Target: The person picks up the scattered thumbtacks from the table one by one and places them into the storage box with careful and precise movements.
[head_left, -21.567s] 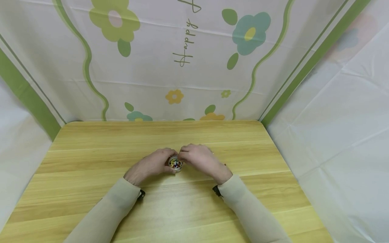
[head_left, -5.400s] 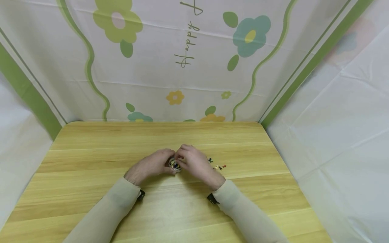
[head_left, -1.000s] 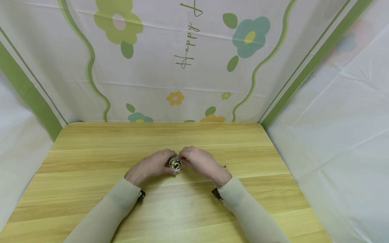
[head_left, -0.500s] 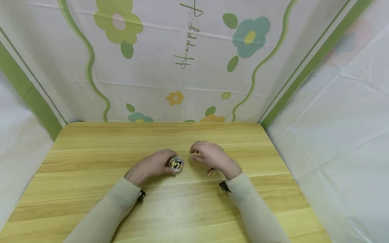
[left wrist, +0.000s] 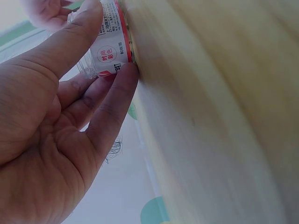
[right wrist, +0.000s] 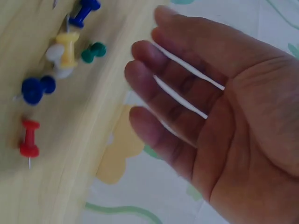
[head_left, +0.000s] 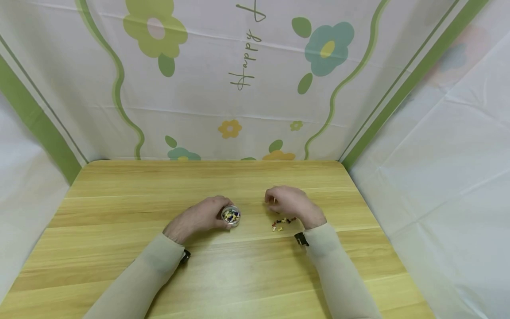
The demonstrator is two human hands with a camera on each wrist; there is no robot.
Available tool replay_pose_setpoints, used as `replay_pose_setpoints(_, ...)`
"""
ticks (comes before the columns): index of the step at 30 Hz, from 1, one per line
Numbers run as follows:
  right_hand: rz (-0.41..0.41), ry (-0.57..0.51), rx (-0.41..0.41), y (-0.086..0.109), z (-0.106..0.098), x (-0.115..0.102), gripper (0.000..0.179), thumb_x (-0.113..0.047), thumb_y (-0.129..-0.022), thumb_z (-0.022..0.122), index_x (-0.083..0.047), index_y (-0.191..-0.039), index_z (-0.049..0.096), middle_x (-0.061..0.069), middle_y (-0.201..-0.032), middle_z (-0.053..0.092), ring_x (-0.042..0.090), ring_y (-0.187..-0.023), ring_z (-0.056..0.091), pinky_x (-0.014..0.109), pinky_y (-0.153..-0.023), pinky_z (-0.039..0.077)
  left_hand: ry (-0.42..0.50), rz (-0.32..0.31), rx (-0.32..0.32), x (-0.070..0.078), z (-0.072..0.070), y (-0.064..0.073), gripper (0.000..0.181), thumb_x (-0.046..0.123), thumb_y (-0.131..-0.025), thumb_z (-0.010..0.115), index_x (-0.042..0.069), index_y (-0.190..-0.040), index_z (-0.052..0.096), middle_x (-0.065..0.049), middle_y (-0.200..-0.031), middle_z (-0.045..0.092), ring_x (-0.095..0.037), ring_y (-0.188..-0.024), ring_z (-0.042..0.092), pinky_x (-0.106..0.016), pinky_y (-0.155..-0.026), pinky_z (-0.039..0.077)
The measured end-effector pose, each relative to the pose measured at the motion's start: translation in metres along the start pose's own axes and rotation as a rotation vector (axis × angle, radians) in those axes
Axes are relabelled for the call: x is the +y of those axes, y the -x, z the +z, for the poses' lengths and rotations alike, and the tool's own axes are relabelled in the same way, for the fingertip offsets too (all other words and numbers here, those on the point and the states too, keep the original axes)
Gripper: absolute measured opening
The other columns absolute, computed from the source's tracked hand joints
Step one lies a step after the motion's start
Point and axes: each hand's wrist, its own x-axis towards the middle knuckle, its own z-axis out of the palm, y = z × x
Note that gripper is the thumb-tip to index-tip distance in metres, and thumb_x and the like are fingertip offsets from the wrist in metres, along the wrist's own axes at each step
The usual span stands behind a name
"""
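Observation:
My left hand grips a small clear round jar that stands on the table, thumb on one side and fingers on the other. Its white label with a red band shows in the left wrist view. Colourful push pins fill the jar, seen through its uncovered top. To the right, my right hand hovers beside a loose scatter of push pins. Its fingers are loosely bent with nothing between them. The right wrist view shows a red push pin, a green push pin and blue, yellow and white ones lying there.
The wood-grain table reaches back to a hanging white cloth printed with flowers. More white cloth hangs along both sides.
My right hand has drawn back from the jar's mouth and moved right, uncovering the push pins on the table. The left hand still holds the jar in the same spot.

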Motion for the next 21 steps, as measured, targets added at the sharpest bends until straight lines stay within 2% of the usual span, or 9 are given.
replay_pose_setpoints(4, 0.057, -0.012, -0.027, 0.002, 0.002, 0.005, 0.011, -0.022, -0.109, 0.088, -0.019, -0.117, 0.081, -0.004, -0.108, 0.078, 0.016, -0.094, 0.068, 0.038, -0.083, 0.059, 0.000, -0.003, -0.002, 0.000, 0.000, 0.000, 0.044, 0.022, -0.103, 0.094, 0.007, -0.140, 0.075, -0.007, -0.134, 0.079, -0.020, -0.119, 0.071, -0.042, -0.106, 0.062)
replay_pose_setpoints(7, 0.103, -0.028, -0.053, 0.004, 0.003, 0.009, 0.014, -0.023, -0.108, 0.089, -0.019, -0.111, 0.076, -0.003, -0.099, 0.071, 0.017, -0.083, 0.064, 0.035, -0.075, 0.051, -0.001, -0.004, -0.002, 0.000, 0.000, 0.000, 0.044, 0.022, -0.103, 0.094, 0.007, -0.140, 0.075, -0.007, -0.134, 0.078, -0.020, -0.118, 0.071, -0.041, -0.106, 0.063)
replay_pose_setpoints(11, 0.148, -0.047, -0.087, 0.004, 0.005, 0.014, 0.018, -0.025, -0.105, 0.092, -0.020, -0.103, 0.075, -0.004, -0.095, 0.072, 0.015, -0.077, 0.065, 0.034, -0.071, 0.052, 0.001, -0.005, -0.002, 0.000, 0.000, 0.000, 0.045, 0.023, -0.103, 0.094, 0.007, -0.140, 0.075, -0.008, -0.135, 0.078, -0.019, -0.119, 0.071, -0.042, -0.106, 0.063)
replay_pose_setpoints(15, 0.140, -0.078, -0.103, 0.003, 0.006, 0.018, 0.014, -0.013, -0.107, 0.085, -0.020, -0.099, 0.077, -0.005, -0.094, 0.076, 0.015, -0.081, 0.066, 0.036, -0.075, 0.056, 0.000, -0.001, 0.001, 0.000, 0.000, 0.001, 0.046, 0.023, -0.103, 0.094, 0.007, -0.141, 0.075, -0.008, -0.136, 0.078, -0.020, -0.119, 0.072, -0.042, -0.107, 0.063)
replay_pose_setpoints(21, 0.110, -0.099, -0.092, 0.003, 0.007, 0.019, 0.022, 0.002, -0.102, 0.070, -0.018, -0.098, 0.078, -0.004, -0.093, 0.075, 0.015, -0.080, 0.064, 0.035, -0.074, 0.052, -0.007, 0.000, 0.005, -0.001, 0.000, 0.000, 0.048, 0.023, -0.103, 0.094, 0.006, -0.143, 0.074, -0.009, -0.137, 0.078, -0.020, -0.120, 0.072, -0.042, -0.108, 0.063)
